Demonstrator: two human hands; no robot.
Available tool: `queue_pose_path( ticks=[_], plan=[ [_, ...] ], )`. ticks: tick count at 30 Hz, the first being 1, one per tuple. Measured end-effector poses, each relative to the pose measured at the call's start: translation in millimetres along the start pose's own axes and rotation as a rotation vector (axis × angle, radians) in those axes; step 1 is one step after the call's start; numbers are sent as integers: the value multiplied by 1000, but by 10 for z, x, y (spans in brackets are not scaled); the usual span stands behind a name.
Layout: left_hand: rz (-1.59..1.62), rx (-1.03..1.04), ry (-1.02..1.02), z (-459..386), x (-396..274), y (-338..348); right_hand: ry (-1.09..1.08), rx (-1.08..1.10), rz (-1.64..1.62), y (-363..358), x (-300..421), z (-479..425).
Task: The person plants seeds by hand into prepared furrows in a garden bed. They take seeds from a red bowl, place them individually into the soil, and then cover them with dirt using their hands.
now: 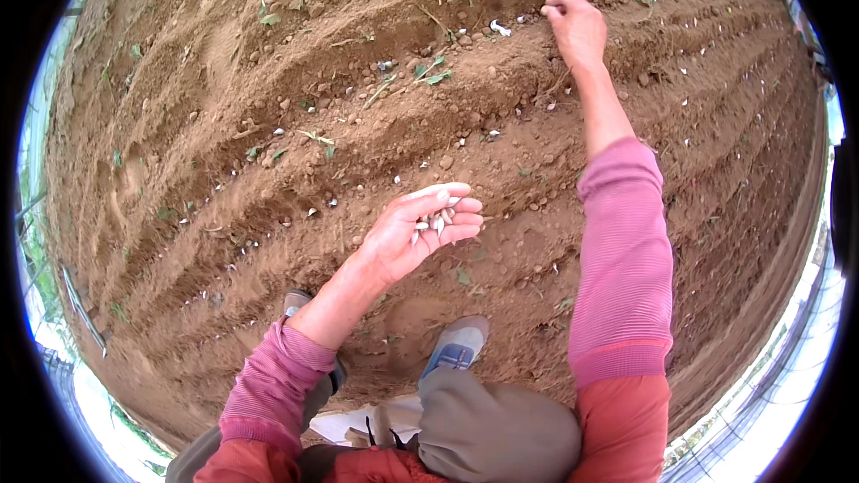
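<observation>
My left hand [429, 221] is palm up above the soil, fingers curled around several small pale garlic cloves [439, 220]. My right hand [576, 21] reaches far forward to a furrow [523, 5], its thumb and fingertips pinched together close to the soil; whether something is between them cannot be told. Just left of it, a white clove-like piece [500, 28] lies in the same furrow. More pale cloves [494, 133] lie spaced out along the neighbouring furrows.
Ridges of loose brown soil [376, 127] with clods curve across the view. Green leaf scraps [435, 75] and dry stalks lie on them. My shoe [463, 342] stands on the soil below my left hand. A thin strip [84, 312] lies at the far left.
</observation>
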State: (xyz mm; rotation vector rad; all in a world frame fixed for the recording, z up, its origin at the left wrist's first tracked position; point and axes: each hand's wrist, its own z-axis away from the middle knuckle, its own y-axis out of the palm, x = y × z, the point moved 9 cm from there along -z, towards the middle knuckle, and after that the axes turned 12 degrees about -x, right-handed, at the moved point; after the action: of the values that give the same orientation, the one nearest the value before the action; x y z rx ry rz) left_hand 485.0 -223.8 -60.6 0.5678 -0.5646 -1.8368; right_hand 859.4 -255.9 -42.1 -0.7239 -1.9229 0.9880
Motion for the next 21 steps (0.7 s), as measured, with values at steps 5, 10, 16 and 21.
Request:
queue_pose_path(
  ticks=[5, 10, 16, 21],
  plan=[
    [69, 51, 30, 2, -74, 51, 1, 67, -414, -896, 830, 821],
    [69, 133, 14, -130, 135, 248, -454, 416, -286, -1305, 1495, 2105],
    [154, 128, -84, -110, 418, 290, -343, 470, -377, -1400, 1344, 2148],
    [143, 86, -17, 2, 186, 193, -117, 212, -303, -981, 1139, 1115]
  ],
)
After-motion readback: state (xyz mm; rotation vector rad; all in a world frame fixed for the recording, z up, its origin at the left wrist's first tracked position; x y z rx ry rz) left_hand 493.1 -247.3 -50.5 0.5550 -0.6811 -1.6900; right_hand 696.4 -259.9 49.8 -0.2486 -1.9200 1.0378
